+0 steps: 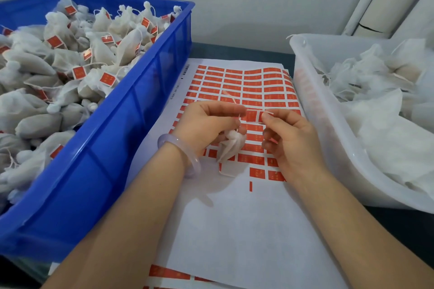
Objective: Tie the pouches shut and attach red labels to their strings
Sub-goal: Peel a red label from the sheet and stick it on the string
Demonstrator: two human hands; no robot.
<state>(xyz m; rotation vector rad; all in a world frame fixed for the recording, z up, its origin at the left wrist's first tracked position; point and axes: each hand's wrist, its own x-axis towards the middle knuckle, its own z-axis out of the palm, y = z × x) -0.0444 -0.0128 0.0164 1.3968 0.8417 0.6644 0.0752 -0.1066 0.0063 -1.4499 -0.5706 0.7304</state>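
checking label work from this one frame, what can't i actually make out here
Head view, the only one:
Print on the label sheet: too small and blurred.
Whether a label is on the string: blurred where the left hand and right hand pinch it with their fingers.
Pouch contents: hidden by its own cloth.
Blue crate and white tub: cut off by the frame edges.
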